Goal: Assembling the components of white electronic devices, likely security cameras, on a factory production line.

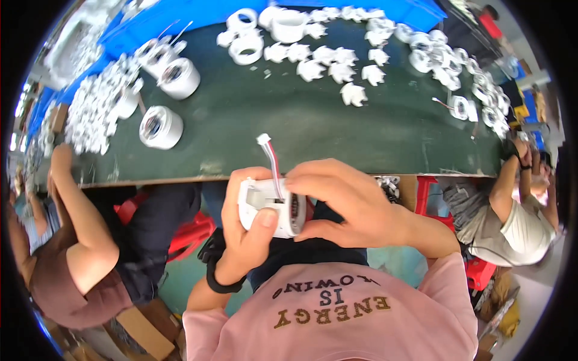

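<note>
The left hand [244, 231] grips a white housing [265, 207]; the right hand [346, 201] pinches its wire [272, 163] above the table [301, 120].

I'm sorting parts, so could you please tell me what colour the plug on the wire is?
White, best seen in the head view: the plug tops red and pale wires.

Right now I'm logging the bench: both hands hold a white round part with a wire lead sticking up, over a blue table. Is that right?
Not quite: the table is dark green, not blue; only the trays at its far edge are blue. The rest holds: in the head view the left hand and right hand hold the white part with its lead up.
</note>
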`<action>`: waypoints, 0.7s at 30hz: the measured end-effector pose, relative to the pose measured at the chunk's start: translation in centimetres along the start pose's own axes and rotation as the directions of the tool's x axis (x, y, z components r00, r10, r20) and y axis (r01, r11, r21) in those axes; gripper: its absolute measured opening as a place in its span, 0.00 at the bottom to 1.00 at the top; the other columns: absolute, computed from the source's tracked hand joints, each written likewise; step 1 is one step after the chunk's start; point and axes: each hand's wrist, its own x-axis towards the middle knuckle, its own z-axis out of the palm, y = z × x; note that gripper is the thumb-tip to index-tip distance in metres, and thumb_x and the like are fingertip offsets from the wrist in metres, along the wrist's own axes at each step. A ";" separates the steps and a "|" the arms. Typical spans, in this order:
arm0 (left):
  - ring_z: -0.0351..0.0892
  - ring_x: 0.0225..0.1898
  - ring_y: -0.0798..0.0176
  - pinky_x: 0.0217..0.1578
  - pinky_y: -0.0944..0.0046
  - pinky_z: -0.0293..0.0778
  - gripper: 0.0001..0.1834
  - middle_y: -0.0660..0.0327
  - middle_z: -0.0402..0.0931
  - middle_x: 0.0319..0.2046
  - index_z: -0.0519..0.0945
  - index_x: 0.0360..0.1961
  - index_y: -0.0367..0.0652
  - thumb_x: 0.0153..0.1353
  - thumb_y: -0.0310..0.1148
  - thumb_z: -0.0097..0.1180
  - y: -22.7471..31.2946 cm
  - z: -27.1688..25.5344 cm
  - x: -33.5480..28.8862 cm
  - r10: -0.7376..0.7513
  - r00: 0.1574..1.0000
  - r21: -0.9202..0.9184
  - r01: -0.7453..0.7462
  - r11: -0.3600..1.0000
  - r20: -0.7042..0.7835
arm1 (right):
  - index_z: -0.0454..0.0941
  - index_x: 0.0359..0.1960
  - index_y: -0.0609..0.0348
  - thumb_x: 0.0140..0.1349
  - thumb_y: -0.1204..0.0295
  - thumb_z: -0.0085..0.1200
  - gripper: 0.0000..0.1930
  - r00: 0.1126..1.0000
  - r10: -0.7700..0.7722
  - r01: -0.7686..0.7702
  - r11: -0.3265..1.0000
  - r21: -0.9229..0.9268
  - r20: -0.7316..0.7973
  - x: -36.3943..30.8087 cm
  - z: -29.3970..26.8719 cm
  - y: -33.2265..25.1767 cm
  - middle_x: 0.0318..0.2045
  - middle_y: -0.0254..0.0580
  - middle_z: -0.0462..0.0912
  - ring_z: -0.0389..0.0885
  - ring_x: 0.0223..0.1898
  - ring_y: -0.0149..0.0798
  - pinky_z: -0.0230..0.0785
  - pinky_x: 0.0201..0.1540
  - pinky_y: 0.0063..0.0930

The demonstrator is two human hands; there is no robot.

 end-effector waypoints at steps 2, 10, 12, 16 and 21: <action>0.70 0.43 0.67 0.45 0.66 0.68 0.29 0.58 0.69 0.43 0.64 0.53 0.35 0.57 0.42 0.59 0.1 0.1 0.9 -0.070 0.998 0.060 0.069 0.996 0.012 | 0.73 0.49 0.65 0.43 0.75 0.69 0.28 0.997 -0.027 0.018 0.993 -0.116 -0.078 -0.5 -0.3 0.3 0.45 0.52 0.76 0.77 0.42 0.51 0.73 0.43 0.37; 0.72 0.43 0.69 0.45 0.70 0.69 0.26 0.61 0.73 0.43 0.68 0.52 0.34 0.56 0.33 0.63 -0.3 0.3 5.0 -0.245 0.964 0.008 0.246 0.969 0.102 | 0.70 0.52 0.63 0.46 0.70 0.66 0.29 0.995 -0.095 0.079 0.936 -0.342 -0.029 0.1 -2.6 1.4 0.48 0.50 0.70 0.73 0.48 0.53 0.69 0.49 0.42; 0.73 0.41 0.71 0.43 0.71 0.69 0.24 0.60 0.75 0.42 0.72 0.51 0.31 0.59 0.36 0.59 -0.5 -1.4 6.3 -0.194 0.980 0.045 0.192 0.980 0.043 | 0.72 0.51 0.56 0.47 0.67 0.66 0.27 0.997 0.011 -0.047 0.866 -0.497 -0.075 -0.7 -6.4 2.9 0.48 0.50 0.72 0.73 0.48 0.53 0.69 0.50 0.43; 0.70 0.35 0.74 0.37 0.74 0.67 0.20 0.64 0.75 0.34 0.73 0.50 0.29 0.62 0.34 0.55 1.1 -6.1 7.2 -0.155 0.982 0.291 0.180 0.940 -0.108 | 0.74 0.44 0.63 0.53 0.71 0.60 0.17 0.917 0.141 -0.383 0.576 -0.722 -0.374 -3.5 -17.3 9.6 0.40 0.53 0.77 0.76 0.44 0.55 0.70 0.46 0.42; 0.66 0.31 0.77 0.33 0.75 0.65 0.14 0.68 0.72 0.29 0.74 0.44 0.32 0.62 0.32 0.56 -0.1 -8.7 8.6 -0.011 0.994 0.479 0.061 0.876 -0.106 | 0.74 0.43 0.62 0.57 0.60 0.57 0.19 0.756 0.254 -0.648 0.161 -0.744 -0.604 -6.7 -24.6 18.1 0.36 0.59 0.78 0.77 0.40 0.60 0.72 0.40 0.48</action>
